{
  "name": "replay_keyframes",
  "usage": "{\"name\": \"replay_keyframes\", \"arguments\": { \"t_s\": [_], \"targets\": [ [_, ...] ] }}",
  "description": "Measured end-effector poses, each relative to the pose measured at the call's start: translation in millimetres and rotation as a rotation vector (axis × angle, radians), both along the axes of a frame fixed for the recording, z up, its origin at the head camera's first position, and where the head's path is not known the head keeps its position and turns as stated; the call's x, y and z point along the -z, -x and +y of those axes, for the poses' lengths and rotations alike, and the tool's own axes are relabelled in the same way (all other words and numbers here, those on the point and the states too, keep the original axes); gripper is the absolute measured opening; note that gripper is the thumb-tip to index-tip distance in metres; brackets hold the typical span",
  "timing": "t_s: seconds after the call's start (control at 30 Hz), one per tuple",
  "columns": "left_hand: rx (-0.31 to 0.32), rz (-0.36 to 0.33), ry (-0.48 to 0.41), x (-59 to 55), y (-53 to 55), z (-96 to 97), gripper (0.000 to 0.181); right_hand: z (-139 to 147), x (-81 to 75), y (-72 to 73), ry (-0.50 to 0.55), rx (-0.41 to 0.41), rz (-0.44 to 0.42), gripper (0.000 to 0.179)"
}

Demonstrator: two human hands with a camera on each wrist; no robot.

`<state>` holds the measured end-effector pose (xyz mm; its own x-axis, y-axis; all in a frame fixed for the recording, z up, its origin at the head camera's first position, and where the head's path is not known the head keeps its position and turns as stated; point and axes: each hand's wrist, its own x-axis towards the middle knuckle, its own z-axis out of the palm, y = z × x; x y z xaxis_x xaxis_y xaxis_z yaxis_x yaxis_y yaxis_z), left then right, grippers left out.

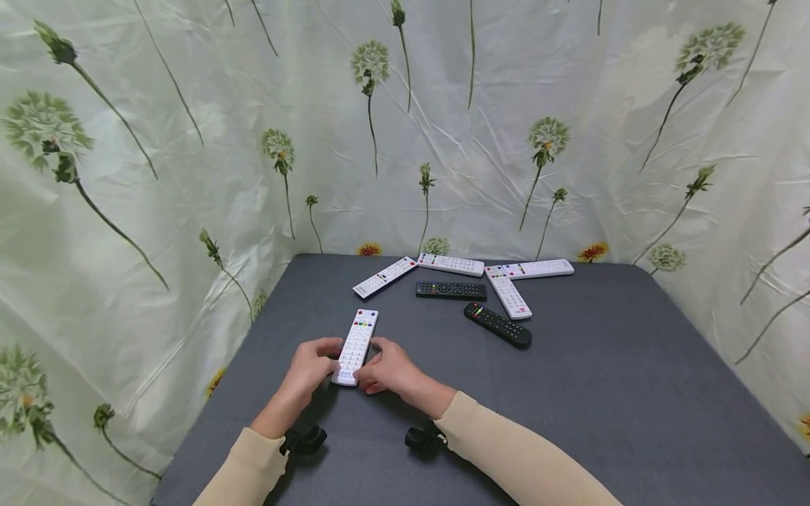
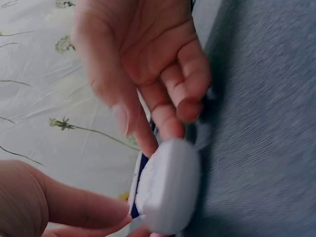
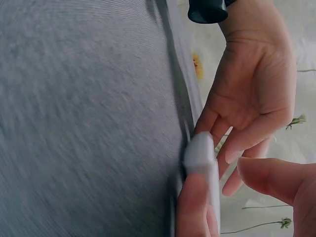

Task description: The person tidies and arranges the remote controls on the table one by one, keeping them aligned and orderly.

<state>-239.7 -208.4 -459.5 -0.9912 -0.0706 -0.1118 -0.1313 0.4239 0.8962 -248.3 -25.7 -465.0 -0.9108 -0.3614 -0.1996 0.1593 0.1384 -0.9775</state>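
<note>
A white remote control (image 1: pixel 357 344) with colored buttons lies lengthwise between my two hands over the grey table. My left hand (image 1: pixel 313 364) is at its left edge, fingertips right at its side. In the left wrist view, the left thumb (image 2: pixel 116 103) stands off the remote, and the lower fingers are loosely bent. From the right, my right hand (image 1: pixel 394 371) holds the remote's near end, its thumb over the edge. The right wrist view shows the remote's rounded white end (image 3: pixel 200 153), with a right finger (image 3: pixel 191 197) bent against its side.
Farther back lie white remotes (image 1: pixel 384 277), (image 1: pixel 451 264), several in all, one of them crossing near another white remote (image 1: pixel 509 294). Two black remotes (image 1: pixel 451 290), (image 1: pixel 498 325) are among them. A floral curtain (image 1: pixel 443 126) hangs behind the dark grey table (image 1: pixel 601 393).
</note>
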Motion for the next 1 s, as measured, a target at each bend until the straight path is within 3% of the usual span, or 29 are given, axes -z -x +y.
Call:
{"name": "replay_keyframes", "arguments": {
  "t_s": [0.23, 0.5, 0.7, 0.87, 1.0],
  "targets": [
    [0.04, -0.011, 0.055, -16.8, 20.9, -3.9, 0.044, 8.6, -19.0, 23.3, -0.075, 0.02, 0.063, 0.082],
    [0.051, 0.026, -0.013, -33.4, 65.2, -6.6, 0.043, 13.4, -42.5, 57.0, -0.046, 0.04, 0.07, 0.072],
    [-0.007, 0.027, -0.098, -34.2, 98.8, -4.9, 0.04, 15.0, -47.0, 86.2, -0.009, 0.041, 0.023, 0.074],
    [-0.001, 0.041, -0.137, -32.0, 127.2, 0.5, 0.041, 19.6, -49.0, 108.3, 0.031, 0.054, -0.04, 0.075],
    [0.0, 0.011, -0.182, -27.9, 146.3, -2.4, 0.044, 16.0, -48.9, 123.8, 0.084, 0.065, -0.103, 0.075]
  ]
}}
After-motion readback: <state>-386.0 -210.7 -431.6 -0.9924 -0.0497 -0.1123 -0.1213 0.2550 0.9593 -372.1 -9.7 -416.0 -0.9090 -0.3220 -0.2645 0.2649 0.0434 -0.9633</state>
